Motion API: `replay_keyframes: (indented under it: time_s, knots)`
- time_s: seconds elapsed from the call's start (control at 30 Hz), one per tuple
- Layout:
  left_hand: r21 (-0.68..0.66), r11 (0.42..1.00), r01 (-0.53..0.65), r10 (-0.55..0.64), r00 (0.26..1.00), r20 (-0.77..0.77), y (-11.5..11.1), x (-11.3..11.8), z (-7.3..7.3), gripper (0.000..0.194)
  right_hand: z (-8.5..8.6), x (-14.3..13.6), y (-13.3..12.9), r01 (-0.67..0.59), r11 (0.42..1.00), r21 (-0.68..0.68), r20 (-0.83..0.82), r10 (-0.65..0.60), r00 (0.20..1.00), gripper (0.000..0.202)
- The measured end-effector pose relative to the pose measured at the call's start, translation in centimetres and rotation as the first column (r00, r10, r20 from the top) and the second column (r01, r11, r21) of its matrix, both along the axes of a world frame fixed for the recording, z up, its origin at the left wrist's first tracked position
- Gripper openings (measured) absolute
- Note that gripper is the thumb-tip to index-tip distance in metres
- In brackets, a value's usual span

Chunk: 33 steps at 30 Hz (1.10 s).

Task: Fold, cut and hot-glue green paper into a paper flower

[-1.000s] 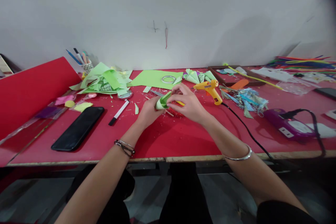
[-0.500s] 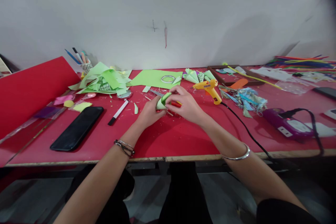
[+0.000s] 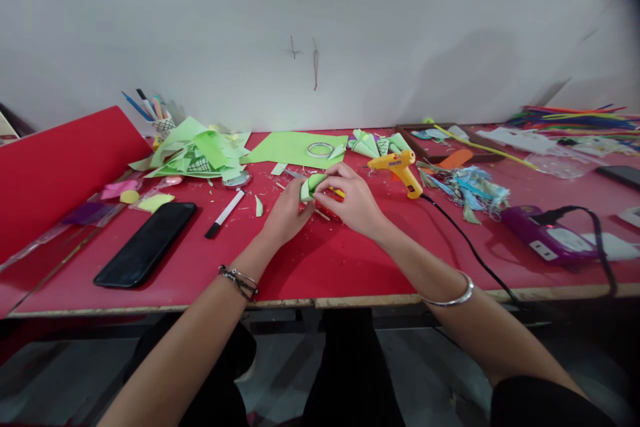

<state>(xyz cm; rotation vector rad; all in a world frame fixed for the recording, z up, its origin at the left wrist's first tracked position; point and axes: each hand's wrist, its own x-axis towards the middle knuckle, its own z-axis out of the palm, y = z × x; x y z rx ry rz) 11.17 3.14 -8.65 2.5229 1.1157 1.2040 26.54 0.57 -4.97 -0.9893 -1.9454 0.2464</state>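
Observation:
A small rolled piece of green paper (image 3: 313, 185) is held between my two hands above the red table (image 3: 340, 273). My left hand (image 3: 287, 213) grips its left side, fingers wrapped round it. At its right edge, the thumb and fingers of my right hand (image 3: 347, 197) pinch the paper. Behind my hands lies a pair of scissors (image 3: 295, 174), mostly hidden, with a blade and a bit of red-yellow handle showing. A flat green sheet (image 3: 273, 149) with a roll of tape (image 3: 320, 149) on it lies farther back.
A yellow glue gun (image 3: 400, 170) with a black cord stands right of my hands, near tassels (image 3: 473, 190) and a purple power socket (image 3: 547, 237). To the left are a black phone (image 3: 147, 245), a marker (image 3: 225, 213) and a heap of green paper scraps (image 3: 200, 153). Green paper cones (image 3: 366, 145) lie behind.
The green paper has turned in my fingers; its open end, which faced right, now looks more closed and rolled. My hands have stayed in nearly the same place.

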Motion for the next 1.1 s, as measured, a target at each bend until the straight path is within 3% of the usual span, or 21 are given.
replay_keyframes:
  time_s: [0.17,0.43,0.73,1.1]
  knots:
    - [0.068,0.998,-0.001,0.002,1.000,-0.005,0.08,-0.10,-0.23,0.036,-0.28,-0.01,0.13,-0.023,1.000,0.009,0.045,0.022,0.999,0.011]
    - [-0.007,0.999,-0.033,0.033,0.999,0.043,-0.04,-0.07,-0.13,0.039,-0.34,-0.05,0.12,-0.095,0.994,0.047,0.137,0.088,0.987,0.017]
    - [0.027,0.998,-0.052,0.051,0.998,0.021,0.25,-0.05,-0.63,0.041,-0.45,-0.12,0.26,-0.112,0.992,0.064,0.172,0.100,0.980,0.017]
    - [0.009,1.000,0.003,-0.004,0.989,0.149,-0.33,0.23,0.23,0.042,-0.16,0.22,0.04,-0.124,0.985,0.117,0.097,0.113,0.989,0.012]
